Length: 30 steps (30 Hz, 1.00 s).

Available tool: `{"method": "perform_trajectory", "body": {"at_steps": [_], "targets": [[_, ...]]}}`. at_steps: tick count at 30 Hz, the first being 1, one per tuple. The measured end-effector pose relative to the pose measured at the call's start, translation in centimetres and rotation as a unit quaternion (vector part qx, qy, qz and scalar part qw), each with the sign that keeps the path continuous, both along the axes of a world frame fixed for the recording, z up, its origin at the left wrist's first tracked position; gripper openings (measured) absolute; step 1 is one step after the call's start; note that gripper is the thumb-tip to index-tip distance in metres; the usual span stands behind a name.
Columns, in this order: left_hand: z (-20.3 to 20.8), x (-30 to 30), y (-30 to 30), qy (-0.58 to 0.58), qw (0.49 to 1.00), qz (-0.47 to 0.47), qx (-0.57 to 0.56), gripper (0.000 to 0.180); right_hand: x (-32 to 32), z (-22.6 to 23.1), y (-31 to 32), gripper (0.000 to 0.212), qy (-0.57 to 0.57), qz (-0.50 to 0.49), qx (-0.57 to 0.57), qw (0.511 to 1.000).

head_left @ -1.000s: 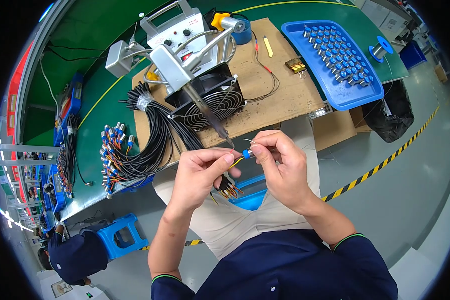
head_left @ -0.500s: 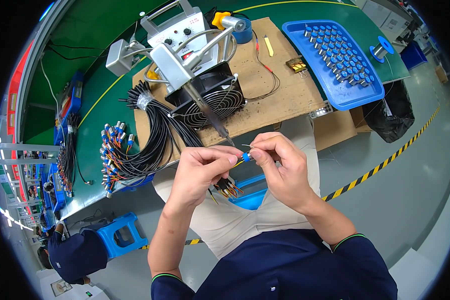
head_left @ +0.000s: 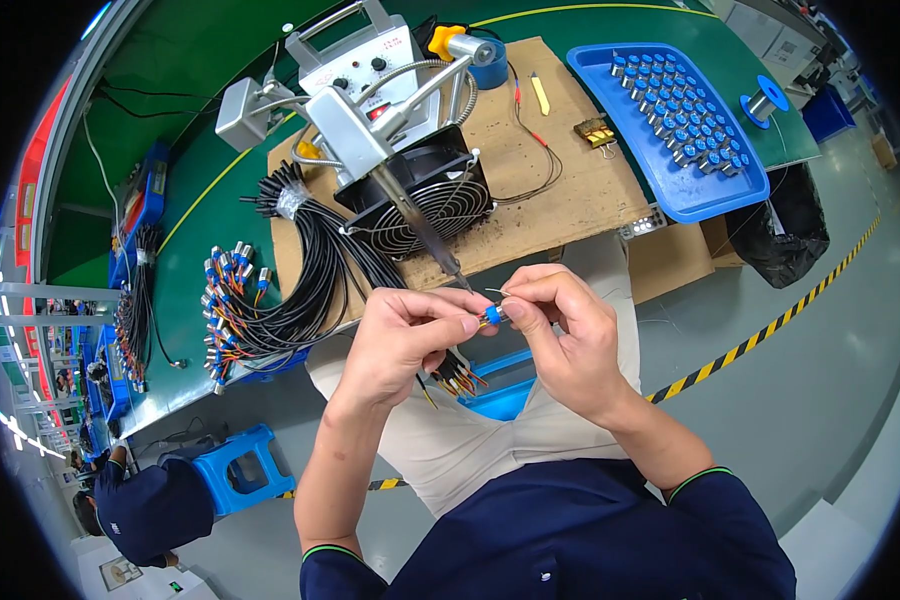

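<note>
My left hand point(head_left: 410, 332) pinches thin coloured wires against a small blue-and-metal connector point(head_left: 493, 315); its fingers hide most of the wires. My right hand point(head_left: 570, 335) is closed on the connector from the other side, with a thin strand of solder wire point(head_left: 498, 292) between thumb and forefinger. Just above the connector is the tip of a soldering iron point(head_left: 420, 225), held in a stand-mounted arm. Whether the tip touches the wires cannot be made out. Below my hands, a bundle of stripped cable ends point(head_left: 455, 375) hangs over my lap.
A black fan point(head_left: 430, 200) and a grey control box point(head_left: 355, 60) stand on the cardboard sheet point(head_left: 580, 200). To the right, a blue tray point(head_left: 690, 195) holds many connectors. Black cables point(head_left: 310, 300) with finished ends lie left. A solder spool point(head_left: 763, 100) stands far right. A co-worker point(head_left: 155, 510) sits lower left.
My left fingers have shifted slightly at the connector, and the yellow wire beside it shows less. My right hand keeps nearly the same place.
</note>
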<state>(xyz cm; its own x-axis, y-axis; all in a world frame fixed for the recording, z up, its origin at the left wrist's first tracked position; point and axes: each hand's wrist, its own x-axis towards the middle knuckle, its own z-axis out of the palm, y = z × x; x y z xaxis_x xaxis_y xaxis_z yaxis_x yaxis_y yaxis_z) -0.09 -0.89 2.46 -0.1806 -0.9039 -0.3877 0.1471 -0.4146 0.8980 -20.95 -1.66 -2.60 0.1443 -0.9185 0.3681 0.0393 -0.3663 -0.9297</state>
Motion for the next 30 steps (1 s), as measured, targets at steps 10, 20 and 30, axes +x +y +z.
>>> {"method": "perform_trajectory", "body": {"at_steps": [10, 20, 30], "targets": [[0.0, 0.1, 0.2, 0.014, 1.0, 0.011, 0.0, 0.009, -0.2, 0.9, 0.1, 0.008, 0.0, -0.01, 0.025, 1.0], [-0.4, -0.2, 0.6, -0.017, 0.999, 0.02, -0.041, 0.009, -1.9, 2.3, 0.1, 0.005, 0.027, -0.046, 0.087, 0.995], [-0.6, -0.4, 0.8, -0.033, 0.997, 0.025, -0.067, 0.01, -0.8, 3.6, 0.4, 0.008, 0.1, -0.039, 0.01, 0.994]]}}
